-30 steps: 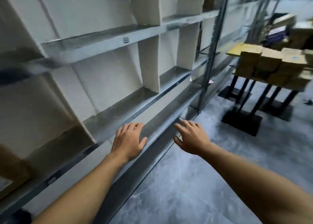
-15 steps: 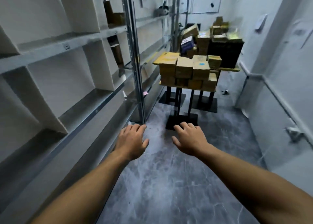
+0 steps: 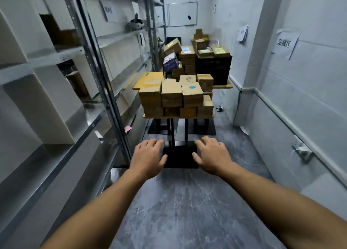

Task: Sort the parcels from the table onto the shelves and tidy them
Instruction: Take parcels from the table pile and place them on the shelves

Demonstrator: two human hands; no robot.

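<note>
Both arms reach forward down a narrow storeroom aisle, the left hand (image 3: 148, 158) and right hand (image 3: 212, 156) palm-down, fingers loosely spread and holding nothing. The cardboard parcels (image 3: 174, 96) sit stacked on a small table (image 3: 178, 116) at 12 o'clock, well beyond the fingertips. Their near row runs 9 to 3 across the aisle, flat sides facing the hands. Metal shelves (image 3: 47, 58) line the 9 o'clock side.

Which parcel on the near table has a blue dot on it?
The parcel at the right end of the front upper row: it alone has a round blue sticker on its top.
</note>
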